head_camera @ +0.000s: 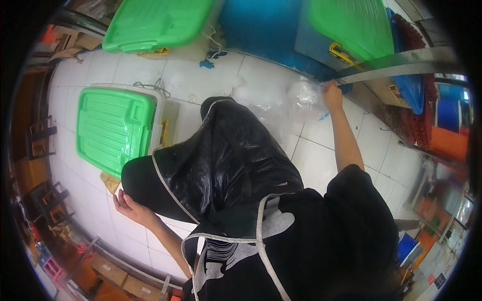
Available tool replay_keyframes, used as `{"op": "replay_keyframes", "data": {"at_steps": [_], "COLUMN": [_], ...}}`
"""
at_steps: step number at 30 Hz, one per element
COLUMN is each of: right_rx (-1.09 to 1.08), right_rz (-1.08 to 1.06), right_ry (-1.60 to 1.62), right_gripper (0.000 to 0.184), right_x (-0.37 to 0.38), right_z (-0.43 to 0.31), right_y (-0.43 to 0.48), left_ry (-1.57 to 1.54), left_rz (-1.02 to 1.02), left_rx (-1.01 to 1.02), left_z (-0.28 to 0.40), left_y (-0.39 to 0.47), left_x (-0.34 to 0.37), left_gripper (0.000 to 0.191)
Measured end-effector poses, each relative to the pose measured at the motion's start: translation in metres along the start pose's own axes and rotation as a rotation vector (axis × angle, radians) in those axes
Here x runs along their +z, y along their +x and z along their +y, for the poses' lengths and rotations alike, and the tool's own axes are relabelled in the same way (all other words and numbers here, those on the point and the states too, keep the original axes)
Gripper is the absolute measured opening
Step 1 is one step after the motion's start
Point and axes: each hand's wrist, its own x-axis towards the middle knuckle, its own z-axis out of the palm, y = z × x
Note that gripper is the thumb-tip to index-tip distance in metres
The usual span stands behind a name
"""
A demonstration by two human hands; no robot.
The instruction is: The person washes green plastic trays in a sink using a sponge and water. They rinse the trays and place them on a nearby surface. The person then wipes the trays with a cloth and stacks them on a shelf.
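Observation:
My right hand is closed on a clear plastic bag at its gathered edge, beside the end of a metal bar. Below it the plastic spreads over the white tiles. My left hand is held out to the lower left, fingers apart and holding nothing, near a brown scrap at the corner of a lidded storage box. That box has a green lid and a yellow latch. A black apron with pale trim covers my bent legs.
Green-lidded boxes stand at the top left and top right, with a blue surface between them. Blue scraps lie on the tiled floor. Small stools stand at the far left; cardboard boxes sit at the lower left.

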Motion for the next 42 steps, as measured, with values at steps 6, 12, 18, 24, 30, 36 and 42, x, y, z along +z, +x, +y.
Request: {"op": "replay_keyframes", "data": {"at_steps": [6, 12, 18, 24, 30, 36, 42], "right_rx": [-0.112, -0.433, -0.379, -0.483, -0.523, -0.435, -0.174], "right_rz": [-0.252, -0.181, -0.305, -0.284, -0.383, -0.267, -0.336], "right_ry": [-0.113, -0.255, -0.557, -0.686, -0.613, -0.31, -0.352], "right_gripper": [0.03, 0.052, 0.05, 0.026, 0.019, 0.029, 0.034], "right_x": [-0.006, 0.011, 0.013, 0.013, -0.008, -0.068, -0.173], "right_z": [0.014, 0.0, -0.011, -0.01, -0.011, -0.006, -0.042], "right_y": [-0.027, -0.043, -0.015, 0.003, 0.016, 0.006, -0.016], "left_ry": [0.118, 0.044, -0.015, -0.128, -0.235, -0.234, -0.273], "left_rz": [-0.028, -0.047, -0.096, -0.281, -0.493, -0.514, -0.376], "left_rx": [0.097, 0.052, 0.259, 0.166, 0.209, 0.132, 0.112], "left_z": [-0.016, 0.004, 0.064, 0.074, 0.081, 0.067, 0.053], "left_y": [0.004, 0.009, 0.003, 0.021, 0.032, 0.069, 0.126], "left_x": [-0.003, 0.009, 0.034, 0.098, 0.16, 0.234, 0.305], "left_gripper": [0.047, 0.047, 0.05, 0.05, 0.046, 0.052, 0.087]}}
